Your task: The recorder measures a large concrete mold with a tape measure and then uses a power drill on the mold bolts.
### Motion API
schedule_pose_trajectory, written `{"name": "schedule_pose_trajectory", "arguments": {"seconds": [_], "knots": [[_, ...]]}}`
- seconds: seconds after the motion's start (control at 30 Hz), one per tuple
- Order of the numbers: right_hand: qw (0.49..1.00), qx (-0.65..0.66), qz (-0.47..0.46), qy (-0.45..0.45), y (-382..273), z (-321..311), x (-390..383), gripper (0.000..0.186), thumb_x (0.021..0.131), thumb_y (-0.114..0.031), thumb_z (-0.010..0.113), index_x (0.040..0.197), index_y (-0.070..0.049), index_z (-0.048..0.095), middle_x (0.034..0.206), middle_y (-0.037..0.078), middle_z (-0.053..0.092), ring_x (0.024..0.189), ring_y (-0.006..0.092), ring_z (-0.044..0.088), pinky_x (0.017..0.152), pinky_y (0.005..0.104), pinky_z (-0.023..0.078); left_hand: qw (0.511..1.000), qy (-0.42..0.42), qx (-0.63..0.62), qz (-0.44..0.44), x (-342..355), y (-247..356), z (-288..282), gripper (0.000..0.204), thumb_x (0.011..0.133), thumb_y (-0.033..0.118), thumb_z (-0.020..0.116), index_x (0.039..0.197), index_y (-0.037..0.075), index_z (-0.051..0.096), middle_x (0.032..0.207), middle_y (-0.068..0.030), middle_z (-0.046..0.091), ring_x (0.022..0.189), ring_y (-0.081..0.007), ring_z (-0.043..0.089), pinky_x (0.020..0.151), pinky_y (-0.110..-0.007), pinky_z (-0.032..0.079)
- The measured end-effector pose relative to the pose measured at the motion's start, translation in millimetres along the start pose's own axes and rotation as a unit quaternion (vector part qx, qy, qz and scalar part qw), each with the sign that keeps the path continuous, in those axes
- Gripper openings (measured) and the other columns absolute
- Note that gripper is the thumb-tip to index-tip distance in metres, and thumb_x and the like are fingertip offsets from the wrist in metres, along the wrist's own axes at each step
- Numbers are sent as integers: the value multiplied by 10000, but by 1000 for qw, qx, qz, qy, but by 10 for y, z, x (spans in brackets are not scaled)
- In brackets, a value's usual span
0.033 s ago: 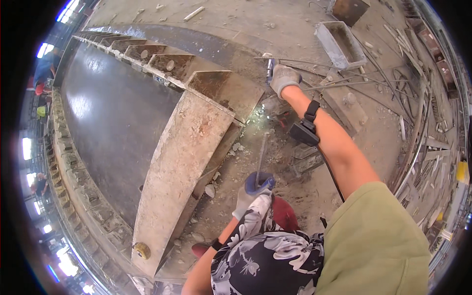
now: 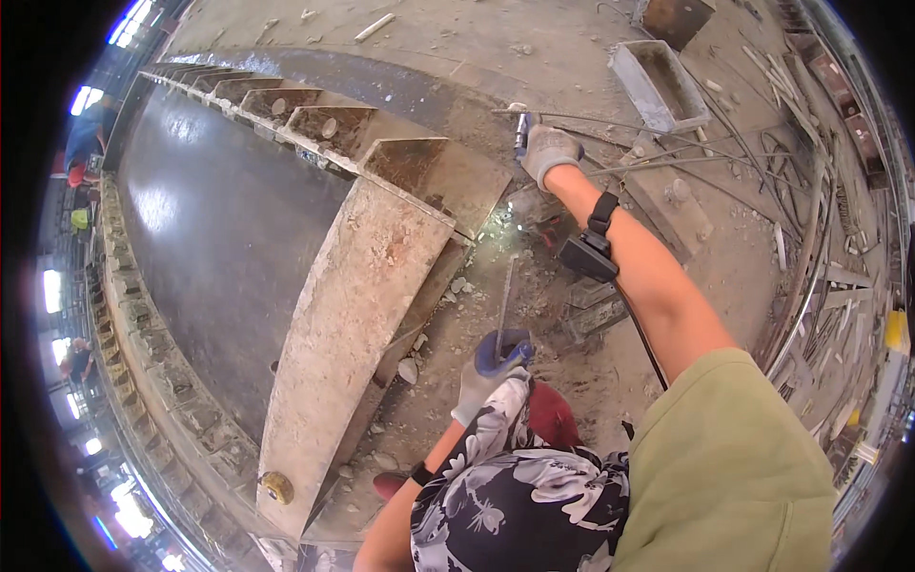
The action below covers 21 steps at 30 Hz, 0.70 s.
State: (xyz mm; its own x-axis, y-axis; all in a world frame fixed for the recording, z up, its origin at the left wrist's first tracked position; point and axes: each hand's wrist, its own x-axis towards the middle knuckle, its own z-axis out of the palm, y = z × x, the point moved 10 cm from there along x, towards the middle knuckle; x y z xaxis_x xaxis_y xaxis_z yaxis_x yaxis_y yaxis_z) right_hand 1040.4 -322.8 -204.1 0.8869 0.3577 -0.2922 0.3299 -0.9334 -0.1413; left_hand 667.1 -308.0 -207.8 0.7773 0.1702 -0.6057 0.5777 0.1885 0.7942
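We stand on a dusty concrete floor (image 2: pixel 572 57) beside a big rusty steel plate (image 2: pixel 353 334). Our gloved left hand (image 2: pixel 491 372) grips a thin upright rod (image 2: pixel 503 305); our right hand (image 2: pixel 548 153) clasps a blue-handled tool (image 2: pixel 520 129).

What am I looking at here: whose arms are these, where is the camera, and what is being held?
The camera sits on a person's head and looks down, so its fisheye lens bends straight edges. Both gloved hands are that person's own. The left hand grips a thin rod that points toward a bright spot at the foot of a rusty steel plate. The right hand reaches out and holds a small tool; what kind is unclear. Rubble and loose bars lie on the dusty floor, with a grey trough beyond.
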Motion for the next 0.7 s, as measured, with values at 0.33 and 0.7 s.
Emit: {"name": "schedule_pose_trajectory", "arguments": {"seconds": [0.33, 0.7], "knots": [[996, 39, 49, 63, 43, -131, -31, 527, 837, -433, 678, 1198, -66, 570, 1033, 182, 688, 964, 335, 684, 792, 436, 552, 1000, 14, 3, -24, 122, 304, -153, 394, 961, 173, 610, 1313, 16, 532, 1015, -100, 698, 925, -139, 644, 822, -238, 468], [913, 316, -229, 121, 175, -473, -1880, 252, 798, -150, 693, 1031, -86, 623, 1005, 132, 653, 926, 350, 636, 826, 420, 511, 990, 3, -141, -25, 483, 167, -115, 445, 1001, 208, 539, 1416, 91, 428, 1145, -86, 661, 862, -74, 625, 618, -211, 491]]}}
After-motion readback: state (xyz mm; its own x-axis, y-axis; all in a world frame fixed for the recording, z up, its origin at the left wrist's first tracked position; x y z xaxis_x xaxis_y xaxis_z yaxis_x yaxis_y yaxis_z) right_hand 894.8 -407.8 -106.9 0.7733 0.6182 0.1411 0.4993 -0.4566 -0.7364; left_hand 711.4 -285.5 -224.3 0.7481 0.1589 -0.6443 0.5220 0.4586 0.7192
